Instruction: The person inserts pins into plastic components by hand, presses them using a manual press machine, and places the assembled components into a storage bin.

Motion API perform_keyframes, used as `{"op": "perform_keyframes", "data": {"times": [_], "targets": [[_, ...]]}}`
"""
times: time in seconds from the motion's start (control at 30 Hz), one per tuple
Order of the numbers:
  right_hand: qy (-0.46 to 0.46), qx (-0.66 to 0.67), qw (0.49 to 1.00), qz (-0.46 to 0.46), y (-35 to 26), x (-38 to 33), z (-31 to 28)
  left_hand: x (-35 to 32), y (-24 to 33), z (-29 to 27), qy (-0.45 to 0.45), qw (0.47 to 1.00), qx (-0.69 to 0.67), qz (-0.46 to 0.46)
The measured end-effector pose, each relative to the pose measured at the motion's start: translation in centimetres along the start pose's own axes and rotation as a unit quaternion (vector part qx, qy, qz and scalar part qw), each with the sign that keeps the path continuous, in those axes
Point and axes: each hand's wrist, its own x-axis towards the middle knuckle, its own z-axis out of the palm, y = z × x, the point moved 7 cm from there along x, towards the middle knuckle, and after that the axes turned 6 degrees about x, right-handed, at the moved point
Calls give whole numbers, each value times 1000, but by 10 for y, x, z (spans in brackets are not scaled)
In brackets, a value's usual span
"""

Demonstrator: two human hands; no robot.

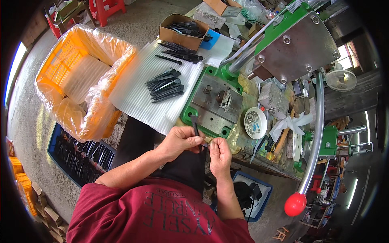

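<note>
My left hand is closed, thumb and fingers pinching a slim black piece that stands up past the fingertips. Close beside it, my right hand is closed too, its fingertips pressed together near the lower end of that piece. Whatever the right fingertips hold is too small to make out. Both hands are just in front of the steel plate on the green base of a hand press. More slim black pieces lie piled on a white foam sheet to the left.
An orange crate lined with clear plastic stands at left, above a blue tray of black pieces. A cardboard box sits behind. Small metal parts fill a white bowl. The press lever ends in a red knob at right.
</note>
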Motion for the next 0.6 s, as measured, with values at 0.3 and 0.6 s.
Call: {"op": "perform_keyframes", "data": {"times": [0.3,0.6], "targets": [[82,286,951,81,22,-13,21,0,-11,-11,101,966,-239,-25],[109,318,938,86,23,-12,25,0,-9,-12,110,968,-224,4]]}}
